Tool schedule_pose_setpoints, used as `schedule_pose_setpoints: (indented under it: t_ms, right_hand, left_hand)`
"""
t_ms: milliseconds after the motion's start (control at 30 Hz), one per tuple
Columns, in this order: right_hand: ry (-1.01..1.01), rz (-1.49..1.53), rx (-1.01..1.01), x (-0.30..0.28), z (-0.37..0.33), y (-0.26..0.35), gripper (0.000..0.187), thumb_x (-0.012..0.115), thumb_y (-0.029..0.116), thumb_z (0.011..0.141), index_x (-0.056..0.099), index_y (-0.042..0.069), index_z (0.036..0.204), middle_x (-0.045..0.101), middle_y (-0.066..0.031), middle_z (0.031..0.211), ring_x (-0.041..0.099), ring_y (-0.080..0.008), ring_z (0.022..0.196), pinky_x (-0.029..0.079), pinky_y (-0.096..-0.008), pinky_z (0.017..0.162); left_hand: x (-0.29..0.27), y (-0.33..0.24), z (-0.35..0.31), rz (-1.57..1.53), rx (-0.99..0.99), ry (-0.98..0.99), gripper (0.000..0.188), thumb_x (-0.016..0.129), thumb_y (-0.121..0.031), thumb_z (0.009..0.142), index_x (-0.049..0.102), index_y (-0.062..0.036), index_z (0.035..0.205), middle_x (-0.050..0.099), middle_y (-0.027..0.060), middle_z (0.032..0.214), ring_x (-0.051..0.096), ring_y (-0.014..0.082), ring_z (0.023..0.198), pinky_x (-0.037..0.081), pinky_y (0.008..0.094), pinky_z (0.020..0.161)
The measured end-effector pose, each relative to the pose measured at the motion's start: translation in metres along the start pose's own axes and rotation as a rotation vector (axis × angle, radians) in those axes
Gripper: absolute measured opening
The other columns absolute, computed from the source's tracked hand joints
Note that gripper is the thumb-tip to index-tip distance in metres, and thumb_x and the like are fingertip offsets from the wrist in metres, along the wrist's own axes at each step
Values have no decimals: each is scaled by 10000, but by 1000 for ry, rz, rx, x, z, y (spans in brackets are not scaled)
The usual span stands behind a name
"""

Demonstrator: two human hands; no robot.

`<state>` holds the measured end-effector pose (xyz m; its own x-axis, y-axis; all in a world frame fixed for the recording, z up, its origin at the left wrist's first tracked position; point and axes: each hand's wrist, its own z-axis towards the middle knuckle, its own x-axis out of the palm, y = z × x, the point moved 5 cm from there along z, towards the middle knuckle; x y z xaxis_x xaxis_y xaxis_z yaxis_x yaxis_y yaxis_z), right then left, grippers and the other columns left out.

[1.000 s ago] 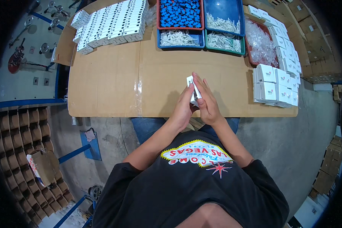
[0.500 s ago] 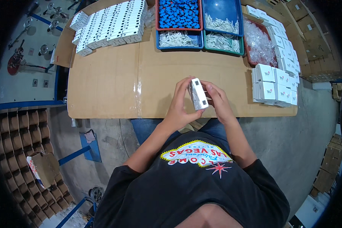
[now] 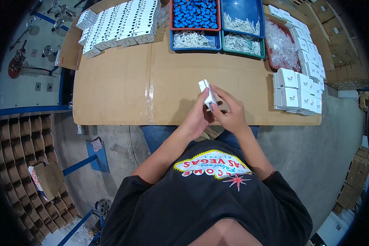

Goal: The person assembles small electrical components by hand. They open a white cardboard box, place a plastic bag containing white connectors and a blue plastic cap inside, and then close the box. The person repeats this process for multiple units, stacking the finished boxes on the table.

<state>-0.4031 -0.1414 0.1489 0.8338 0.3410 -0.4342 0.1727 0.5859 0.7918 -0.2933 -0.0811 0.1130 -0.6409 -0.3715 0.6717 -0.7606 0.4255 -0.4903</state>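
Note:
A small white box (image 3: 208,95) is held up above the near part of the cardboard-covered table (image 3: 110,90), close in front of me. My left hand (image 3: 196,118) grips it from the left, with the thumb lying along its side. From the right, the fingers and thumb of my right hand (image 3: 232,115) close on its near end. The box stands tilted, with a narrow white side toward me. Fingers cover its lower part and right side.
White boxes with dark square marks (image 3: 123,28) stand in rows at the far left. Trays hold blue pieces (image 3: 194,14) and white slender pieces (image 3: 192,39). A red tray of clear plastic bags (image 3: 281,47) and stacked white boxes (image 3: 289,96) are at the right.
The box has turned in my hands, so its narrow face with dark squares no longer shows. My right hand has closed round its near end.

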Motion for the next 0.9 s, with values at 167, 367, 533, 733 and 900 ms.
schedule_pose_setpoints:
  t_ms: [167, 367, 533, 733, 900]
  right_hand:
    - [9, -90, 90, 14, -10, 2, 479, 663, 98, 939, 591, 7, 1404, 718, -220, 1156, 747, -318, 878, 586, -384, 722]
    - [-11, -138, 40, 19, -9, 8, 423, 560, 85, 1010, 569, -2, 1424, 718, -251, 1001, 713, -362, 767, 566, -424, 711]
    - [11, -88, 101, 22, -10, 8, 410, 537, 105, 1034, 562, 1, 1430, 710, -272, 987, 722, -378, 805, 569, -418, 722]
    - [28, -19, 57, 21, -10, 3, 414, 524, 123, 1049, 549, 26, 1451, 683, -248, 1197, 713, -350, 943, 571, -389, 808]
    - [165, 394, 395, 12, -8, -15, 462, 586, 118, 1010, 544, 51, 1465, 499, -211, 1537, 577, -312, 1329, 530, -400, 967]
  left_hand:
    - [-11, 4, 12, 16, 146, -78, 438, 527, -541, 1040, 559, -160, 1253, 594, -12, 1019, 610, 116, 916, 510, 305, 818]
    - [-15, 9, 17, -17, 230, -113, 486, 529, -539, 1036, 573, -104, 1249, 625, 34, 1091, 612, 148, 1018, 489, 334, 947]
    - [-16, 6, 15, -19, 262, -105, 570, 511, -534, 1040, 540, -36, 1316, 631, 116, 1202, 612, 200, 1123, 476, 349, 1000]
    - [-20, 7, 19, 32, 263, -110, 575, 485, -573, 1032, 540, -74, 1312, 629, 79, 1165, 609, 183, 1104, 476, 378, 998]
    - [-13, -11, 13, -100, 115, -25, 633, 409, -671, 1009, 553, -116, 1277, 617, 94, 1173, 630, 274, 1130, 526, 453, 965]
